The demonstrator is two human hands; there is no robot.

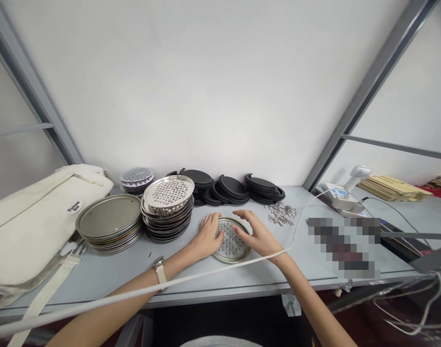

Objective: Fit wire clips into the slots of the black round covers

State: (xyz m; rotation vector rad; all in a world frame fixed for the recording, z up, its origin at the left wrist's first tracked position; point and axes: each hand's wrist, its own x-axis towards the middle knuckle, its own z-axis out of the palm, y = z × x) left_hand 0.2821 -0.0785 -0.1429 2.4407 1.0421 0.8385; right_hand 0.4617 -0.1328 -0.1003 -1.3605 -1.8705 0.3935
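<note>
At the far left, a cream bag [40,226] with an oval label [74,207] is being supported by the grey tabletop [115,270]. Next to it, plain round metal discs [110,217] are being stacked in one pile, while a shorter pile of purple-and-white perforated discs [137,177] is being partly hidden by a tall stack of silver perforated plates [168,193]. A wristwatch [160,269] is being worn on the left arm. The left hand [207,236] is being laid at the left rim of a round grater disc [229,245], fingers bent; whether the rim is being gripped cannot be told. The grater disc is being supported flat on the tabletop, between both hands, and behind it black round covers [232,187] are being lined up along the wall. The right hand [258,236] is being held released, fingers spread, its thumb over the disc's right part. Farther right, small wire hooks [281,213] are being left loosely heaped. Both forearms are being crossed in front by a white cable [97,303].
</note>
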